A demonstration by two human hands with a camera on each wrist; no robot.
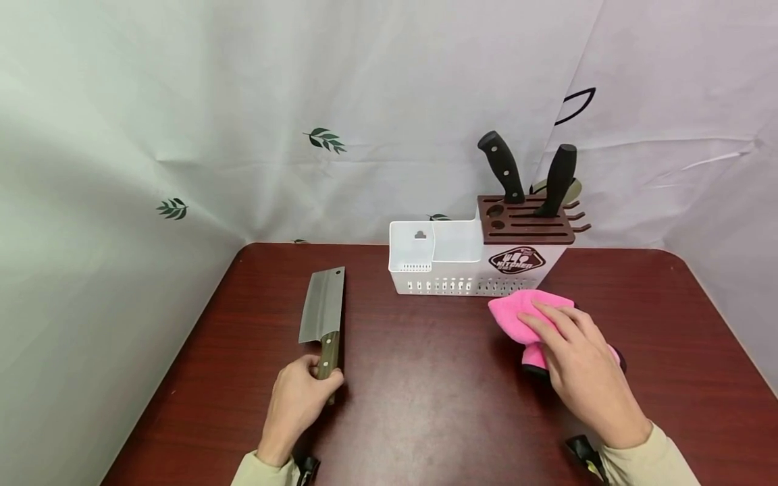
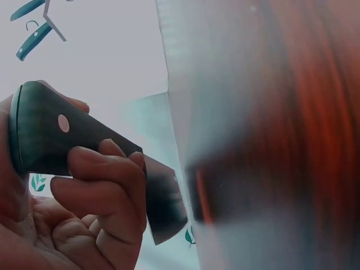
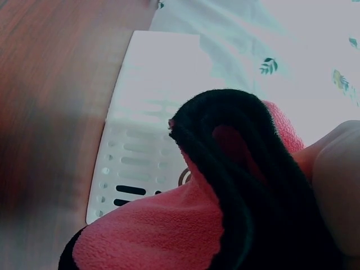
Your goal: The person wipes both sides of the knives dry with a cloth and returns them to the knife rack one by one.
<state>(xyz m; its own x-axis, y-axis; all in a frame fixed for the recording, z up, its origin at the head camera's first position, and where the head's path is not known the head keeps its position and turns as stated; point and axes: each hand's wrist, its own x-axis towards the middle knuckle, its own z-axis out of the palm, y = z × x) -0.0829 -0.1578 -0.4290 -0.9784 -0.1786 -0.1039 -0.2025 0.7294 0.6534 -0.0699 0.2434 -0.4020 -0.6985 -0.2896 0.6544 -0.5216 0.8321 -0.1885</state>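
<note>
Gripping the cleaver by its handle at the left of the surface, my left hand is well apart from my right hand, which I have clamped on a bunched pink cloth at the right, near side of the white knife holder.

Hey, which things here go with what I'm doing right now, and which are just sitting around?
Seemingly in use:
- cleaver, handle in your left hand
- pink cloth, in your right hand

Probably just there:
- white rack, neither hand on it
- two black handles in its slots
- leaf-print curtain behind
</note>
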